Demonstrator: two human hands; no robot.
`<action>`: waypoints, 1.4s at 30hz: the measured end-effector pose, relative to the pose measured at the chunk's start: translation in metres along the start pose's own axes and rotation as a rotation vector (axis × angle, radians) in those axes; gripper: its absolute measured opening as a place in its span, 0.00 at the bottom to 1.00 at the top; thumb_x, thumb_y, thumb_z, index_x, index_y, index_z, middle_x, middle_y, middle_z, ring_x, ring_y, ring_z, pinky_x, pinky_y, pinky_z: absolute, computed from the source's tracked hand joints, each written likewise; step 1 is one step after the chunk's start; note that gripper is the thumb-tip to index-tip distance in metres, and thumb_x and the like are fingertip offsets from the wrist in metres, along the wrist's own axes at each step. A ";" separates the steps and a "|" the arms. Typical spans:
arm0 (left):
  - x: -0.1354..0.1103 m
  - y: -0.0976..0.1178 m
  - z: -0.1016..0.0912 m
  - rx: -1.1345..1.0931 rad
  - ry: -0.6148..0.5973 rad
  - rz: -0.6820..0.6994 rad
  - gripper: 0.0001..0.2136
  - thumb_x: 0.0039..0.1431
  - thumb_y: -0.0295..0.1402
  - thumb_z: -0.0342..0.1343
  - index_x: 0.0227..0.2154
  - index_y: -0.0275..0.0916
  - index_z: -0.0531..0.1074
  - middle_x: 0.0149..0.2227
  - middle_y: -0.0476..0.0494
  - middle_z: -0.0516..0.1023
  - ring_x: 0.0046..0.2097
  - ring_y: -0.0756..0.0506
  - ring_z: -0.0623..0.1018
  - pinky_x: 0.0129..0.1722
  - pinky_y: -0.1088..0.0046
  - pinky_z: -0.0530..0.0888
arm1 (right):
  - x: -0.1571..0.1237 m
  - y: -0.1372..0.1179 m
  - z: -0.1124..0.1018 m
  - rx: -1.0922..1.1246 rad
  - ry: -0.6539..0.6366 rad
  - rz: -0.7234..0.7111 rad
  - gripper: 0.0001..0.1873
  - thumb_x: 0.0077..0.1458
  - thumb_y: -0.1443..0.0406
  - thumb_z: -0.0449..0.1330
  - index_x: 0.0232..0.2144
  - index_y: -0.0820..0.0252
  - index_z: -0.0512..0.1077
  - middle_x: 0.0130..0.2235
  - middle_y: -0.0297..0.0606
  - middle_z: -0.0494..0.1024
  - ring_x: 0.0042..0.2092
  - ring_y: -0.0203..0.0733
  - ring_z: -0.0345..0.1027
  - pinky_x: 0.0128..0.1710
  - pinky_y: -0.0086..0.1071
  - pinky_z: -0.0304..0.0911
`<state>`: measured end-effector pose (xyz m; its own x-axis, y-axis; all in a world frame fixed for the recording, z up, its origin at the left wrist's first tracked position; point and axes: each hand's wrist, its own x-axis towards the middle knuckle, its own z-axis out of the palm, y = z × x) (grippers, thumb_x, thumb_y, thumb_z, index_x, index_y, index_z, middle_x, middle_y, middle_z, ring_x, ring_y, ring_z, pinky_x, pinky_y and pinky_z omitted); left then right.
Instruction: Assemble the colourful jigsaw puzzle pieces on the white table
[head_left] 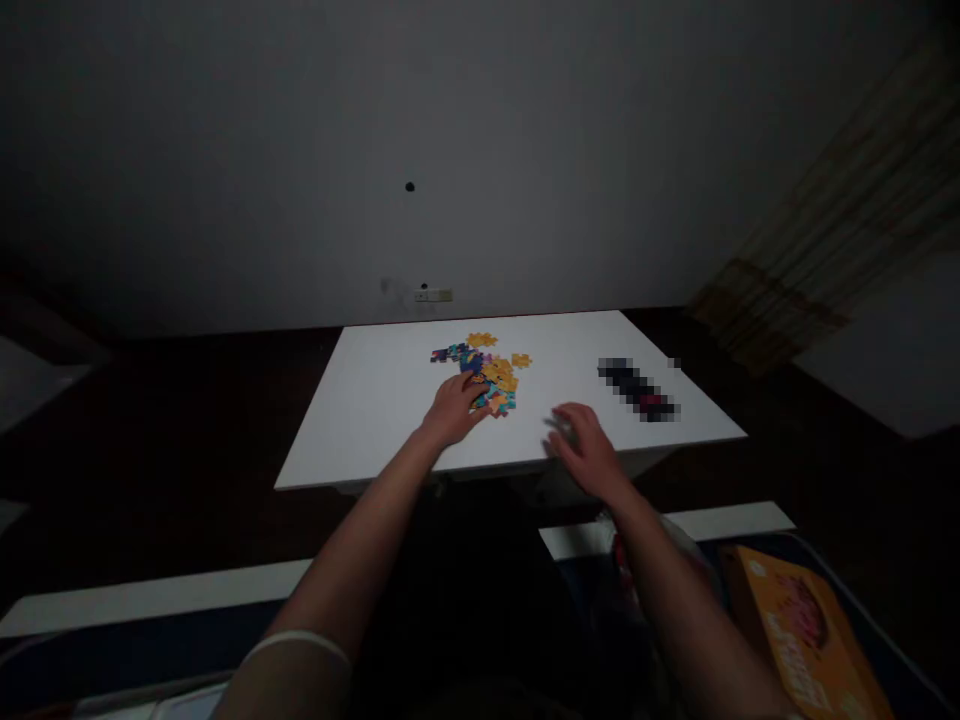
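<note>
A small white table (375,400) stands in front of me with a heap of coloured puzzle pieces (491,372) near its middle. My left hand (454,405) lies palm down with its fingertips on the near edge of the heap, fingers stretched forward. My right hand (581,440) hovers over the table's near edge to the right of the heap, fingers spread and slightly blurred, holding nothing I can see.
A dark object blurred out by pixelation (639,390) lies on the right part of the table. An orange puzzle box (806,625) lies at lower right beside me. A grey wall with a socket (433,295) stands behind; dark floor surrounds the table.
</note>
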<state>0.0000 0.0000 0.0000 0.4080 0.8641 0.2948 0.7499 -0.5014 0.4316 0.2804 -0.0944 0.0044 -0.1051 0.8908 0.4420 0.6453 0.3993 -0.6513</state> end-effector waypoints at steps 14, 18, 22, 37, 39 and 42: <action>0.060 -0.059 -0.023 0.144 -0.112 -0.227 0.52 0.49 0.67 0.57 0.72 0.49 0.47 0.74 0.33 0.44 0.73 0.26 0.46 0.68 0.39 0.52 | 0.158 0.043 0.073 -0.465 -0.385 0.043 0.50 0.56 0.34 0.55 0.71 0.53 0.54 0.73 0.53 0.46 0.72 0.69 0.38 0.68 0.59 0.42; 0.084 -0.059 -0.007 0.131 -0.116 -0.187 0.47 0.50 0.68 0.54 0.70 0.53 0.53 0.73 0.38 0.52 0.72 0.28 0.51 0.69 0.43 0.51 | 0.172 0.061 0.079 -0.404 -0.369 -0.061 0.39 0.61 0.45 0.56 0.68 0.54 0.60 0.70 0.49 0.57 0.71 0.61 0.47 0.68 0.55 0.44; 0.104 -0.046 0.015 0.070 -0.067 -0.073 0.42 0.52 0.67 0.54 0.68 0.55 0.59 0.69 0.41 0.60 0.70 0.30 0.57 0.69 0.45 0.54 | 0.178 0.077 0.079 -0.203 -0.282 -0.044 0.25 0.64 0.61 0.50 0.61 0.57 0.69 0.64 0.45 0.68 0.66 0.50 0.59 0.67 0.46 0.52; 0.143 -0.014 0.047 -0.168 0.047 0.009 0.37 0.58 0.57 0.58 0.67 0.49 0.60 0.68 0.40 0.62 0.69 0.35 0.61 0.67 0.53 0.64 | 0.147 0.089 0.031 0.163 -0.126 0.206 0.27 0.68 0.49 0.46 0.61 0.53 0.68 0.62 0.42 0.70 0.63 0.47 0.64 0.66 0.46 0.56; 0.153 -0.023 0.042 -0.152 0.078 -0.011 0.33 0.63 0.55 0.54 0.66 0.45 0.62 0.68 0.38 0.61 0.70 0.36 0.59 0.67 0.54 0.62 | 0.131 0.083 0.019 0.089 -0.185 0.160 0.32 0.65 0.47 0.52 0.66 0.51 0.62 0.67 0.43 0.64 0.67 0.49 0.57 0.68 0.48 0.52; 0.168 -0.031 0.043 -0.113 0.091 -0.014 0.31 0.62 0.56 0.55 0.62 0.41 0.67 0.65 0.36 0.65 0.66 0.35 0.63 0.66 0.52 0.61 | 0.110 0.065 0.011 -0.111 -0.263 0.075 0.47 0.56 0.44 0.62 0.71 0.51 0.52 0.73 0.47 0.48 0.72 0.58 0.41 0.69 0.54 0.45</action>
<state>0.0677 0.1628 -0.0003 0.3446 0.8661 0.3621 0.6898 -0.4952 0.5281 0.3024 0.0317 0.0036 -0.2369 0.9485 0.2103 0.7361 0.3165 -0.5983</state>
